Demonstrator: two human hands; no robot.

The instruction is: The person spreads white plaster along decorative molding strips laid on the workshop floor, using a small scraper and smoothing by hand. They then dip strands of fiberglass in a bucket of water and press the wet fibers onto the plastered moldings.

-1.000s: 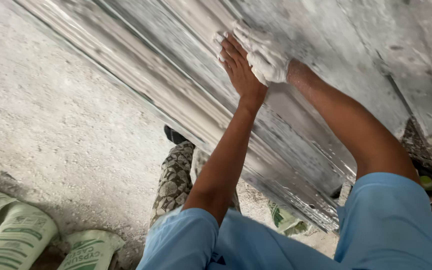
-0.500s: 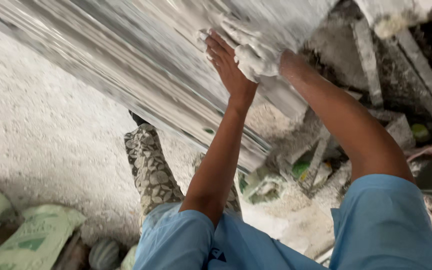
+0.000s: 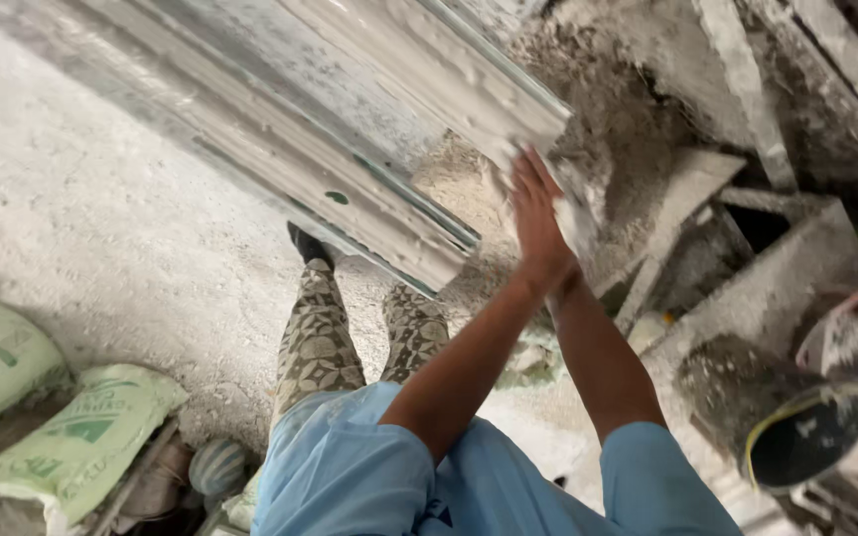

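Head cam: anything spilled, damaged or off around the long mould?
White plaster is smeared along the long mould and crumbled over the floor. Both hands meet at its end, pressing a pale wad. A bucket lies tipped, lower right. No breakage is visible.

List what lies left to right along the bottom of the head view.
Green sacks → patterned trouser legs → left hand at the long moulding's end → black bucket with yellow rim.

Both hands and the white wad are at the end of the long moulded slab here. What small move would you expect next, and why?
Probably a stroke back up along the slab. The left hand lies flat at its lower end, the right hand mostly hidden behind it with the white wad, and no surface remains beyond that edge.
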